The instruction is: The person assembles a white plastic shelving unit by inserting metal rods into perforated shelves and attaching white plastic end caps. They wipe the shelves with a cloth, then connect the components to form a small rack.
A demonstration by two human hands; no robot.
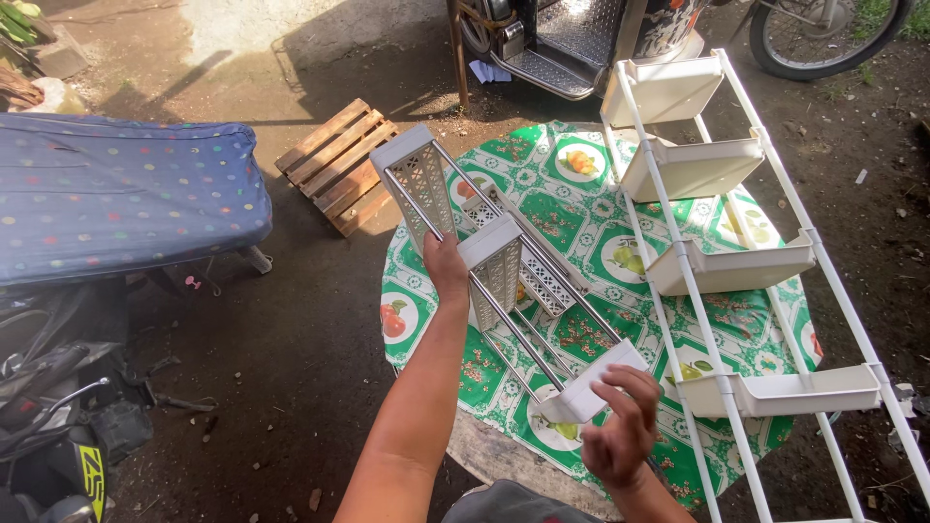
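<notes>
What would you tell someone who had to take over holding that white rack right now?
Left hand: gripping the small white rack by its middle perforated tray, holding it tilted above the table.
Right hand: fingers on the rack's near end tray.
The round table has a green fruit-print cloth. A taller white shelf unit with four bins lies across its right side.
Done: both racks look put together.
Left: I cannot tell whether the near tray is fully seated on its rods; check that.

White perforated plastic shelf rack [504, 281] over green fruit-print tablecloth [562, 194]; white tiered shelving frame [717, 271]; navy polka-dot padded cover [116, 194]; brown slatted wooden pallet [339, 165].
</notes>
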